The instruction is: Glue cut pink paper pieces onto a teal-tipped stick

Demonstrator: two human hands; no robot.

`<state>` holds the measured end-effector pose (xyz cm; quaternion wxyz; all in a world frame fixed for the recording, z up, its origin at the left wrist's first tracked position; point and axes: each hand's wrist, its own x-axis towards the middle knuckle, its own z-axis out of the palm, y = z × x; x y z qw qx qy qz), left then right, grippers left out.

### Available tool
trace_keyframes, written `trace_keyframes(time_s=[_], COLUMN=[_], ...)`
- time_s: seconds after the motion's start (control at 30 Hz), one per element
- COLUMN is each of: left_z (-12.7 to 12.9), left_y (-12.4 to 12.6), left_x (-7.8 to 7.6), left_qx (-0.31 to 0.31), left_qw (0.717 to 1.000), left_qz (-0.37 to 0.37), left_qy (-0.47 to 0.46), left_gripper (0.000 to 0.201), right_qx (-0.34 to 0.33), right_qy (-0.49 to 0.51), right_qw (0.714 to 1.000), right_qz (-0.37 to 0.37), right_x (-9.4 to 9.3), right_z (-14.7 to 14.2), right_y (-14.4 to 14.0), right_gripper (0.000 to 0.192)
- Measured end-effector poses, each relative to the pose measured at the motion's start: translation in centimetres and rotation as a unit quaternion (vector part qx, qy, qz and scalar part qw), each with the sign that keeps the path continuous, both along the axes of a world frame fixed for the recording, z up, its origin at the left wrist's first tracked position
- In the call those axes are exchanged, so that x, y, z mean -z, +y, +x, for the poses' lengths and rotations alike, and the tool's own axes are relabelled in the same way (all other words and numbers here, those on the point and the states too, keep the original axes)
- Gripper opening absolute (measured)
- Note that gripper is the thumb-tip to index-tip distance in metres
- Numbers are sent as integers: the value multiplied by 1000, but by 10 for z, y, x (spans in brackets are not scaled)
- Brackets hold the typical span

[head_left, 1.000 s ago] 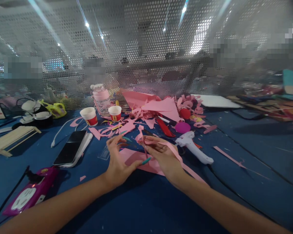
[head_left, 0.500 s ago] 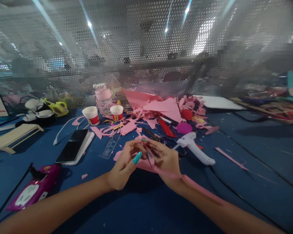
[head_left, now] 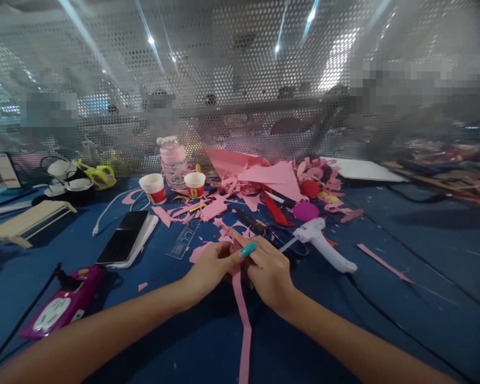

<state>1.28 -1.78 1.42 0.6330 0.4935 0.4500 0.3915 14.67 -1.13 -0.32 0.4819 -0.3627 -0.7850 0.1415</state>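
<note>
Change: the pink paper strip (head_left: 244, 320) now hangs straight down, not off to the right.
Hands: left hand (head_left: 210, 266) and right hand (head_left: 270, 272) are pressed together, both pinching the strip near the glue gun (head_left: 324, 246).

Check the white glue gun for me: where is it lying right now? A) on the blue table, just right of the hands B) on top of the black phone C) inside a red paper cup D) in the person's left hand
A: the white glue gun lies on the blue table, to the right of the right hand, and neither hand touches it.
</note>
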Motion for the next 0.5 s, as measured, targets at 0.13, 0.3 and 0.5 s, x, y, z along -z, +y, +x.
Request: trace_keyframes(time_s=[0.13,0.3,0.5], left_z=[-3,-5,-8], left_y=[5,8,9], left_x=[3,10,14], left_qx=[1,28,-11], left_qw=[997,997,997], left_qz=[69,42,72], left_qy=[-31,-52,11], left_gripper=[34,33,32], right_qx=[38,-19,-58], right_qy=[88,261,369], right_qw=[988,928,871], right_qz=[-119,-265,-319], right_x=[-4,-9,-3], right_z=[-3,-8,-9], right_y=[2,5,13], right_gripper=[37,28,38])
